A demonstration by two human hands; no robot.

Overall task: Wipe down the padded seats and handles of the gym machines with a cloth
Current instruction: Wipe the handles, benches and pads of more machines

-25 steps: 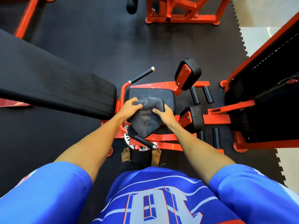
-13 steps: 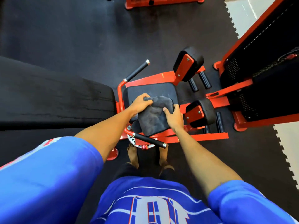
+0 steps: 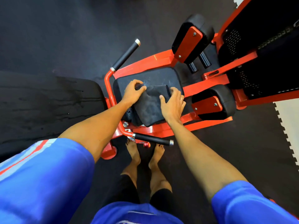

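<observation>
Dim, soft-focus view — edges bowed by wide-angle distortion.

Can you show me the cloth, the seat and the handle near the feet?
cloth (image 3: 149, 109), head view, middle of its folded top.
seat (image 3: 161, 77), head view, bare far part of the pad.
handle (image 3: 152, 139), head view, middle of its black grip.
</observation>
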